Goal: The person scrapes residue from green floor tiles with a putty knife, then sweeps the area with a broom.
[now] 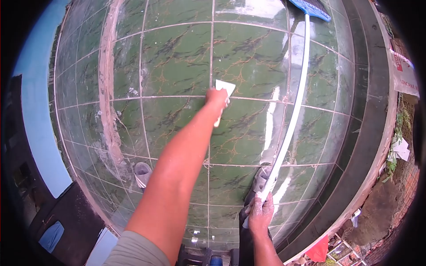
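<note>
Stretched out ahead over the green tiled floor (177,62), my left hand (216,97) is closed around a scraper (225,86). Its pale, flat blade lies at a grout line crossing, and the end of its handle sticks out below my fist. Low on the right, my right hand (259,212) grips the white pole of a broom (296,108). The pole slants up and away to a blue broom head (311,9) at the top edge, where dark bristles show. White dust covers the fingers of my right hand.
My two shoes, left (143,174) and right (262,177), stand on the tiles. A rough cement strip (106,84) runs along the left. On the right, a dark tiled edge (375,102) borders ground with plants and litter. A blue wall (37,97) rises far left.
</note>
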Demonstrator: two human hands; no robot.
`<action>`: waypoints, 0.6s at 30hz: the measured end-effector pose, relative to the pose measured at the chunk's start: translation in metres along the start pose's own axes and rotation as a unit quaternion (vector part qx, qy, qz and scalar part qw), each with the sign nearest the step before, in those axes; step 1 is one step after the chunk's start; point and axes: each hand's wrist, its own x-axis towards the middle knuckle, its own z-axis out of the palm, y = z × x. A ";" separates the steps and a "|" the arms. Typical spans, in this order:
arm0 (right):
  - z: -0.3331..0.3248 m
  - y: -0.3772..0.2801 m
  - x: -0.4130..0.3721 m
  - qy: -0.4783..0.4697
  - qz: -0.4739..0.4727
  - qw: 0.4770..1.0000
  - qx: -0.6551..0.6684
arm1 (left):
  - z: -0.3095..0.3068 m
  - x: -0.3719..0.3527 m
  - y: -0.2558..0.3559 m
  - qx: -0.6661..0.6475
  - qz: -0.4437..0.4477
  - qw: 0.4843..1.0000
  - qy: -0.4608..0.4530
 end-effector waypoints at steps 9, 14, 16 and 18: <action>-0.014 -0.009 0.009 -0.019 0.013 1.000 0.005 | 0.017 0.027 0.037 -0.007 0.000 1.000 -0.025; -0.018 -0.003 0.014 -0.023 0.005 1.000 0.013 | 0.012 0.045 0.074 -0.062 -0.006 0.998 -0.029; -0.020 -0.006 0.017 -0.020 0.008 1.000 -0.011 | 0.016 0.057 0.079 -0.069 0.000 0.997 -0.022; -0.020 -0.008 0.020 -0.018 0.001 0.999 -0.032 | 0.009 0.053 0.072 -0.040 0.013 0.999 -0.029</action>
